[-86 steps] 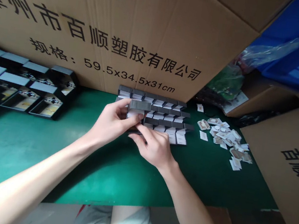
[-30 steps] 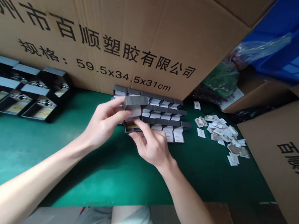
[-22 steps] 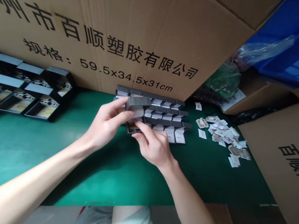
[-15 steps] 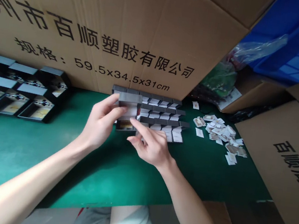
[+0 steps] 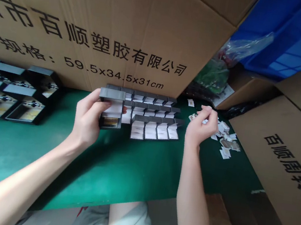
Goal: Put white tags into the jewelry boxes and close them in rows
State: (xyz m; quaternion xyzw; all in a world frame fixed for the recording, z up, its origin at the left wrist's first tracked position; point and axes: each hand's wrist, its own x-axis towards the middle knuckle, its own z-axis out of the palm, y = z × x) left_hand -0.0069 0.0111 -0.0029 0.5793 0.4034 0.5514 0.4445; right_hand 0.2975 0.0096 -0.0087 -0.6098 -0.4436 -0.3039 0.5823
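Observation:
My left hand (image 5: 88,116) is closed around a small dark hinged box (image 5: 113,112), holding it with the lid raised. White lining shows inside the lid, and a yellowish piece lies in the base. Beyond and to the right of that box stand rows of similar lidded boxes (image 5: 152,130) with white inserts. My right hand (image 5: 202,126) is over the near left part of a heap of small white pieces (image 5: 223,129). Its fingers are curled together, and whatever they hold, if anything, cannot be made out.
Larger dark open boxes (image 5: 27,108) with yellowish contents stand at the left on the green tabletop (image 5: 117,175). A big printed carton (image 5: 111,15) walls off the back. Another carton (image 5: 284,149) is at the right, and a blue crate (image 5: 288,39) stands behind.
My right hand has left the held box and moved right to the white pieces, its fingers curling. My left hand keeps hold of the box. The view has shifted slightly right.

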